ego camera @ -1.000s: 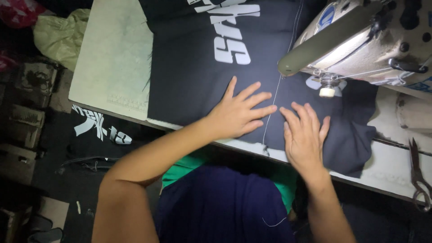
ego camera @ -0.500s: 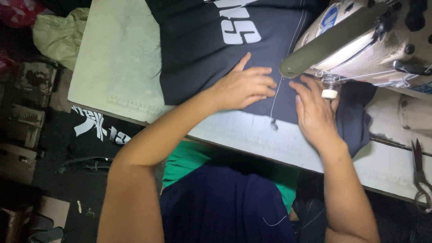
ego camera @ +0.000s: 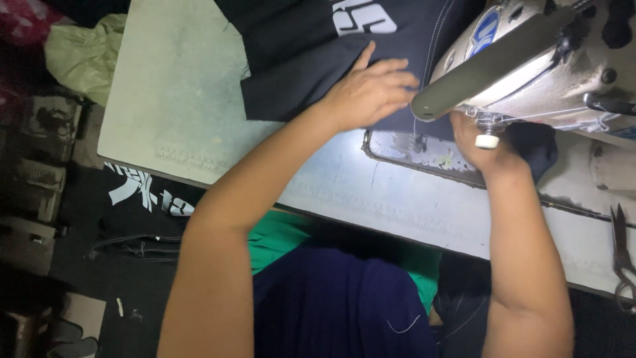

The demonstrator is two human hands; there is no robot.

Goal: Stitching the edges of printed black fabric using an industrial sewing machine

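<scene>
Dark navy cloth is well up the table now, much further than a second ago, when its printed white block sat near the table's middle; that white print is almost off the top edge. Both hands have travelled with it, so the seam looks to be feeding steadily through the machine.

Left hand lies flat on the cloth just left of the needle, fingers spread and pressing, not pinching anything. Right hand is tucked under the machine's arm, resting on the cloth there; its fingers are hidden, so whether it grips or only presses I cannot tell. A steel plate, bare a moment back under cloth, shows in front of the needle.

Signs and labels: a round blue badge on the machine's head, writing too small to matter. On the floor at left, a black piece with white lettering. A pale green bag lies past the table's corner. Scissors rest at the far right.
</scene>
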